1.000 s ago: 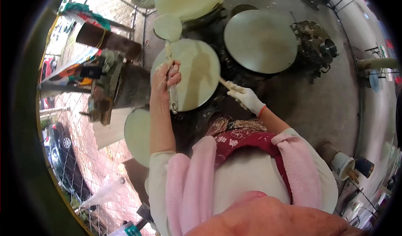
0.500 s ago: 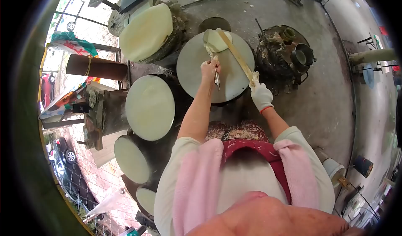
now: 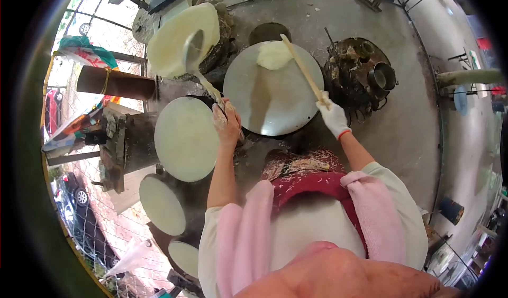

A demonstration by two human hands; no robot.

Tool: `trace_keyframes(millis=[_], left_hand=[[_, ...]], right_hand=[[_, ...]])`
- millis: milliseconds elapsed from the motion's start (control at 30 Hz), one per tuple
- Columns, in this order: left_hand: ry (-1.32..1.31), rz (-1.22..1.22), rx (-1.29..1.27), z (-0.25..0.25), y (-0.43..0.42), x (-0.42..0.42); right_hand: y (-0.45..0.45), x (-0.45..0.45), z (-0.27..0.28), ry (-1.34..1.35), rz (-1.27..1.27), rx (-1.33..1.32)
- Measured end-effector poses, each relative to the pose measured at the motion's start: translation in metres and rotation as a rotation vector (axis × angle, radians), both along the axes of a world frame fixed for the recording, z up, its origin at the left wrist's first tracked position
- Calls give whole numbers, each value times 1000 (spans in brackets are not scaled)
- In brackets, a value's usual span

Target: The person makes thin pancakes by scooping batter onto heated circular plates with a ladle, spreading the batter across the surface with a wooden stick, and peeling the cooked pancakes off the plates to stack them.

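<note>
- Fingers of the left hand (image 3: 227,126) close round the ladle (image 3: 193,49) in the head view; the gloved right hand (image 3: 334,119) grips the near end of a wooden blade (image 3: 302,68).
- The ladle should be stiff, fairly light and slippery (its handle looks batter-smeared); mid-handle seems the surest hold.
- Its metallic bowl is raised left of the griddle (image 3: 241,89), contents too blurred to tell.
- Pale batter (image 3: 272,57), likely soft, lies on the griddle's far side.

Single head-worn fisheye view, facing forward and down, chest (image 3: 307,224) near, hands (image 3: 227,124) beyond
</note>
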State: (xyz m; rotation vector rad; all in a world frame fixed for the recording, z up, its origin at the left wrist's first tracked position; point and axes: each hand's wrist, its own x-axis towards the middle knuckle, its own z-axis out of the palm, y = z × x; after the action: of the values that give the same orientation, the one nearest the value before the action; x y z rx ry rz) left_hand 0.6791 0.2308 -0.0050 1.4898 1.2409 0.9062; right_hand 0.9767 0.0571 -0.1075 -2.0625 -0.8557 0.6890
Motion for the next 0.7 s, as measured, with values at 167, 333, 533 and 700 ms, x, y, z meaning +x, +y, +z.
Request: trace_keyframes(millis=[167,333,533,700], left_hand=[[485,-259,368,-69,-25,-59],[104,-182,-35,9,-64,-75],[-188,1,-345,43,-77,-52],[-516,124,-170,61,-91,-46]], right_hand=[[46,-42,19,313,136,-119],[26,26,18,-78,112,75],[67,-20,14,515,320,-156],[71,65,33,106,430,-24]])
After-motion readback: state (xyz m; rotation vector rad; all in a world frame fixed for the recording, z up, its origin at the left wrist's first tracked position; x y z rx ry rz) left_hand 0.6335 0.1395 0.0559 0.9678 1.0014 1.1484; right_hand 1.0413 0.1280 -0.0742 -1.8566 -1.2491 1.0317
